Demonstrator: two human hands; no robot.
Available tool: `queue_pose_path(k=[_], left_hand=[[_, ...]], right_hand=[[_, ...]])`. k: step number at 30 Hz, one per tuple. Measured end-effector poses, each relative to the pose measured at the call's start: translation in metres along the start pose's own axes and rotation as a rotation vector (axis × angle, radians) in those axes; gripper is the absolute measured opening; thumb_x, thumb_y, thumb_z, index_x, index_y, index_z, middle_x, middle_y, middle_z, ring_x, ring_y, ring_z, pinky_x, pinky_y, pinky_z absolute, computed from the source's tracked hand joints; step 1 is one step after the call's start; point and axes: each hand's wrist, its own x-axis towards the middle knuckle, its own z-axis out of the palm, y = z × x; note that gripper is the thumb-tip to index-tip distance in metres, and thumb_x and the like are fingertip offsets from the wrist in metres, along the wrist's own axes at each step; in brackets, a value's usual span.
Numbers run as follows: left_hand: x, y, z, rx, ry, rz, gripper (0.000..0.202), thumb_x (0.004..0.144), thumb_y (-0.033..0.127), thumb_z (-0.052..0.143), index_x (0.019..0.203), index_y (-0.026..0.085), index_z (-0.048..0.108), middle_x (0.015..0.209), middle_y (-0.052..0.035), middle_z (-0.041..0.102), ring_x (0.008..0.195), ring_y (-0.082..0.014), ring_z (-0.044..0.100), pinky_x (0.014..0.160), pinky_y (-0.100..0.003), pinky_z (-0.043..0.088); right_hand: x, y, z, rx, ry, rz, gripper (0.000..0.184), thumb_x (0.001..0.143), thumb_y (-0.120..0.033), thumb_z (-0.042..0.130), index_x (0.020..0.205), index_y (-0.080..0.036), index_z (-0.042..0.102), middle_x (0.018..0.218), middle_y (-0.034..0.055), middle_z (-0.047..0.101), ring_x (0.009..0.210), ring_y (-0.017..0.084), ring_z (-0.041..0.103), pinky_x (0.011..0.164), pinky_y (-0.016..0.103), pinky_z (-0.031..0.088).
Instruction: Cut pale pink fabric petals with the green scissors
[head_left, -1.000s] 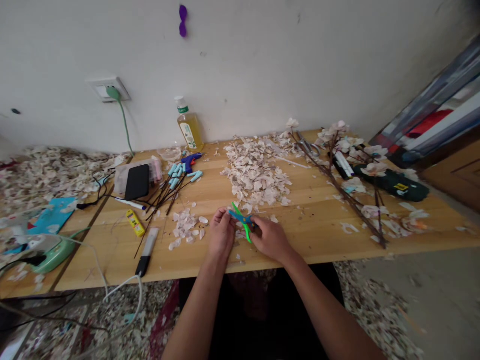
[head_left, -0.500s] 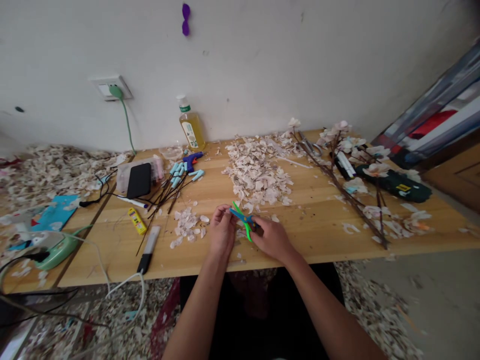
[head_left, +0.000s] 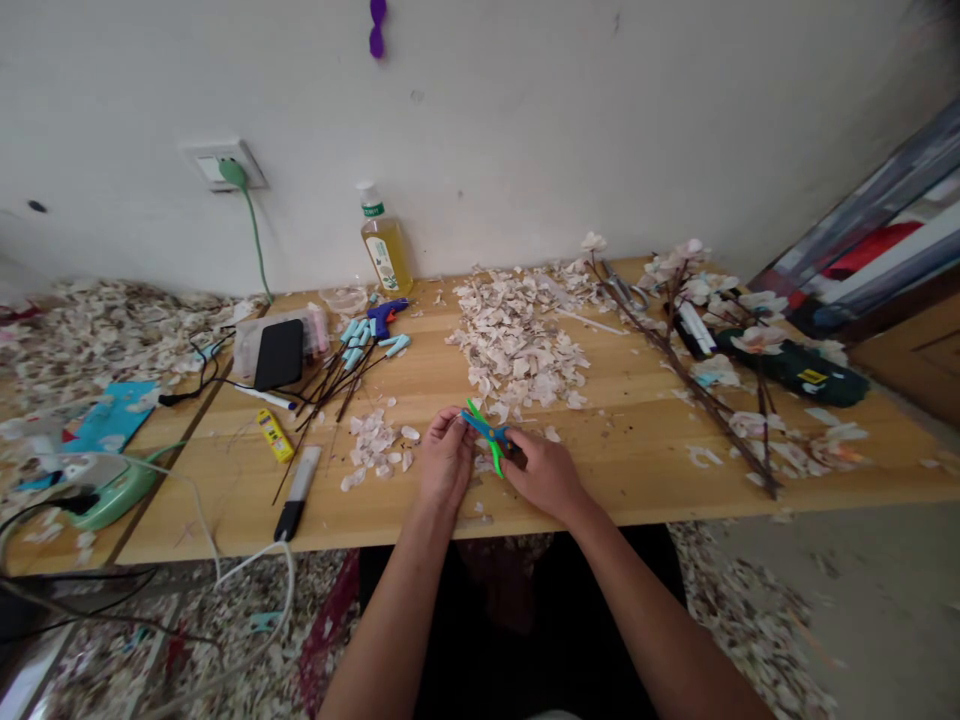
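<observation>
Right hand (head_left: 544,475) has its grip closed round the blue-and-green scissors (head_left: 487,433), near a pile of pale flakes (head_left: 517,345) on the tabletop (head_left: 622,450); left hand (head_left: 444,462) at blade tips, its grip's contents indiscernible. Labels on bottle (head_left: 387,252), yellow packet (head_left: 274,436) and dark green case (head_left: 806,372): print illegible.

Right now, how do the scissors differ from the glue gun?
The scissors are held in the right hand; the glue gun lies on the table, next to light blue pieces. The scissors are bright green and mid-blue, while the glue gun is dark blue with a reddish trigger. The scissors' blades form a crossed, parted shape; the glue gun is one angled body. Both show some blue.
</observation>
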Motion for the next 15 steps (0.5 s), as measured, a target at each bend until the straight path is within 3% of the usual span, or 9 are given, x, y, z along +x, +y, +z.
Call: queue_pose_path(k=[15], left_hand=[[-0.0003,-0.0026,-0.0010,0.029,-0.015,0.054,0.024,0.062,0.022,0.085,0.077,0.017,0.067,0.076,0.0002,0.065,0.067,-0.0075,0.060,0.070,-0.019,0.049]], right_hand=[[-0.0002,0.0016,0.0022,-0.010,0.011,-0.022,0.017,0.085,-0.032,0.061,0.099,-0.023,0.067,0.090,0.0049,0.072,0.079,0.022,0.064,0.067,0.030,0.040]])
